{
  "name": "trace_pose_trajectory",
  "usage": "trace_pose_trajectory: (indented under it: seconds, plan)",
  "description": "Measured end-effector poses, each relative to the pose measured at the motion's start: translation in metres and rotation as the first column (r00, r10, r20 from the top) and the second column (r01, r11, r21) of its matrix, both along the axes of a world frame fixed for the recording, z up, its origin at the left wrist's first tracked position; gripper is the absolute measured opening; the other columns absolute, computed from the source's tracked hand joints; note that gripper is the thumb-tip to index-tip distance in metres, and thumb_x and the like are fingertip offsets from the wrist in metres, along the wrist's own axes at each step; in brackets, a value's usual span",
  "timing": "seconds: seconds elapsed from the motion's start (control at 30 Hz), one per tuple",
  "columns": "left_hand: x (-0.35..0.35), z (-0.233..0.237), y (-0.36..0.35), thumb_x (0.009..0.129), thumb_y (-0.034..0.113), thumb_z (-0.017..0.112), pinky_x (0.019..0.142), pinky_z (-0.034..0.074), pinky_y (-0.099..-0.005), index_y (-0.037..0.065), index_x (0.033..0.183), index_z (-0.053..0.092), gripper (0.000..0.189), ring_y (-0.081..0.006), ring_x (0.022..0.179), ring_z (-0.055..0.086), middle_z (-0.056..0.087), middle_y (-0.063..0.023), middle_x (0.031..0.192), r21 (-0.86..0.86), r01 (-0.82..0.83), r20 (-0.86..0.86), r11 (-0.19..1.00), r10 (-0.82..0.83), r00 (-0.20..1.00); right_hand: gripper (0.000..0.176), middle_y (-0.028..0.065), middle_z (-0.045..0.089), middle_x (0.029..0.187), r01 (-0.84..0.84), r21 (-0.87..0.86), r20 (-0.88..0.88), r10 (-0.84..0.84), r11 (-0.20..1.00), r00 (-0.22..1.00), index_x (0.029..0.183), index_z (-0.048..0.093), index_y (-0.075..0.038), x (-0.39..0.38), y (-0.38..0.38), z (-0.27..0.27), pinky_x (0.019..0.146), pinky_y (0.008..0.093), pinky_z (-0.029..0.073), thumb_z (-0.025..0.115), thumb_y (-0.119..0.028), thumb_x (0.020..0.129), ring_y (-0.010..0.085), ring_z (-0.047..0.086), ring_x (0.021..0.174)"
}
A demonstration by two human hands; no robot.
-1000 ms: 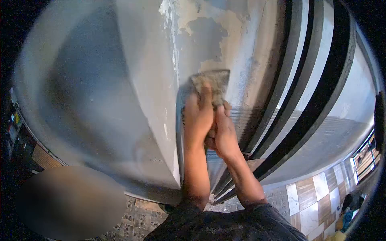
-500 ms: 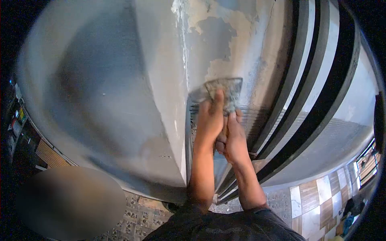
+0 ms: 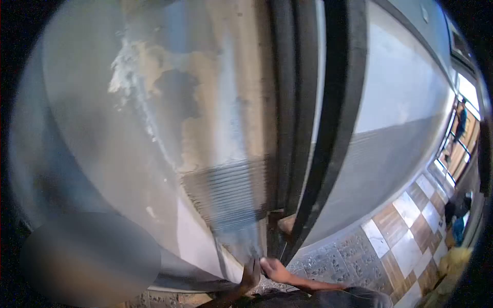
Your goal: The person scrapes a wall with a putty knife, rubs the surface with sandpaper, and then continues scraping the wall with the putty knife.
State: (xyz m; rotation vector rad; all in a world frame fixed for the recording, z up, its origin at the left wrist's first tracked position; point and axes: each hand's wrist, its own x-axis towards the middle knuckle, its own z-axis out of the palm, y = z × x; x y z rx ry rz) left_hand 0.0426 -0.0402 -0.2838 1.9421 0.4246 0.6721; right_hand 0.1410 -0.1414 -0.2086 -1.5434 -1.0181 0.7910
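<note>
My left hand [image 3: 251, 273] and my right hand [image 3: 274, 270] are low, close together at the foot of a narrow wall strip. Both look closed, though the left one is blurred. Just above them is a smeared grey shape that looks like the blade of the scraper; its handle is hidden in my hands. Over them rises a band of grey adhesive [image 3: 231, 192] combed into horizontal ridges. Higher up, the strip is bare, with beige and grey patches [image 3: 177, 95].
Dark upright frame bars [image 3: 334, 118] stand right of the strip. Beyond them are a white-and-grey wall [image 3: 382, 149] and a floor of pale and brown tiles [image 3: 405, 226]. A ragged white patch [image 3: 126, 69] marks the left wall. A person [image 3: 460, 120] is far off at right.
Both hands have moved down with the scraper, from partway up the strip to its foot. More ridged adhesive shows above them. My view has turned to the right.
</note>
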Motion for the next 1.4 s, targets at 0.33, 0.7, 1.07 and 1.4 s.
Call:
trace_pose_trajectory:
  seconds: [0.33,0.7,1.07,1.4]
  plan:
    - [0.018,0.038,0.007,0.091,0.055,0.03,0.086,0.044,-0.037,-0.006,0.127,0.035,0.071,-0.0262,0.104,0.054,0.048,-0.0202,0.124,-0.771,0.398,0.392,0.497,-0.123,0.912,0.043,0.0022,0.046,0.057,-0.05,0.054,-0.894,0.071,0.997,0.442,0.081,0.049,-0.009,-0.007,0.001,0.007,0.043,0.0281,0.037,0.029,-0.044,0.096,0.0171,0.047,0.046]
    - [-0.003,0.102,0.009,0.095,0.031,0.041,0.061,0.044,-0.0237,-0.002,0.116,0.05,0.04,-0.0107,0.065,0.055,0.06,-0.0079,0.082,-0.294,0.554,-0.101,0.779,-0.601,0.793,0.046,0.0145,0.058,0.091,-0.002,0.009,-0.701,0.008,1.0,0.713,0.112,0.045,-0.003,-0.033,-0.024,-0.006,0.063,0.0338,0.054,0.025,-0.041,0.096,0.0242,0.061,0.083]
    - [-0.003,0.165,0.002,0.096,0.022,0.033,0.087,0.044,-0.0358,-0.01,0.111,0.048,0.038,-0.0256,0.095,0.058,0.06,-0.02,0.103,-0.382,0.548,0.227,0.744,-0.5,0.836,0.035,-0.0044,0.039,0.068,0.271,0.207,-0.497,-0.138,0.94,0.856,0.091,0.048,-0.007,-0.07,-0.018,0.065,0.051,0.0219,0.03,0.033,-0.038,0.097,0.0048,0.035,0.059]
    - [-0.01,0.179,0.013,0.09,0.011,0.046,0.084,0.045,-0.0364,-0.01,0.131,0.024,0.051,-0.0241,0.092,0.059,0.061,-0.0189,0.102,-0.387,0.646,0.359,0.658,-0.538,0.763,0.033,-0.0018,0.039,0.064,0.072,0.268,-0.528,0.084,0.961,0.845,0.084,0.045,-0.008,-0.081,-0.021,0.096,0.046,0.0217,0.029,0.032,-0.036,0.097,0.007,0.035,0.051]
